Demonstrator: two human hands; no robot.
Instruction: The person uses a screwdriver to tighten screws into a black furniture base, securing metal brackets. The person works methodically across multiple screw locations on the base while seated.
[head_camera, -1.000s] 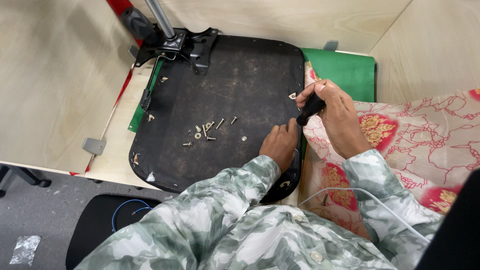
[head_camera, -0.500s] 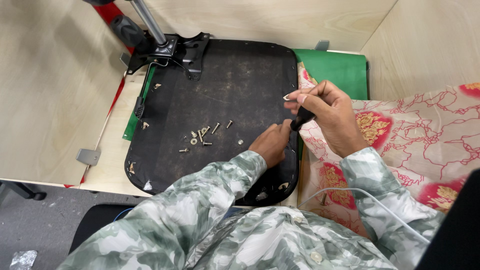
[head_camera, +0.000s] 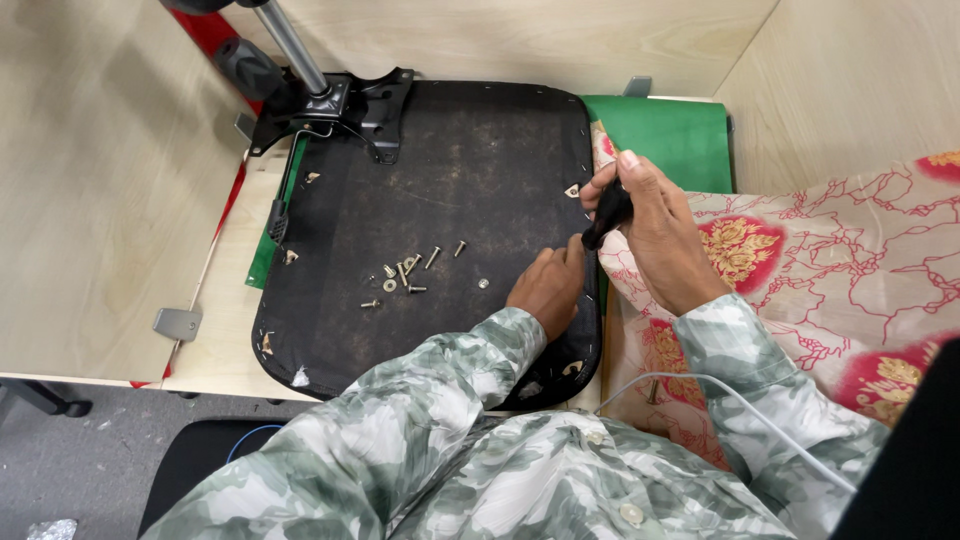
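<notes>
Much of the scene escapes us: our own camouflage sleeves cover the near edge of the black seat base, the metal post at the far left corner runs out of frame, and the tip of the black-handled tool is too small and dark for us to make out where it meets the base. We bend both arms inward from the bottom of the picture, forearms converging at the base's right edge. Our right hand is curled shut around the tool's handle, thumb and fingers wrapped on it, the tool angled down toward the edge. Our left hand lies palm down on the base just beside it, fingers loosely bent and pressing on the black surface; we cannot tell whether it pinches anything. The two hands sit close together, nearly touching. A scatter of small screws lies on the base to the left of our left hand. A floral cloth spreads at right, over a green sheet.
</notes>
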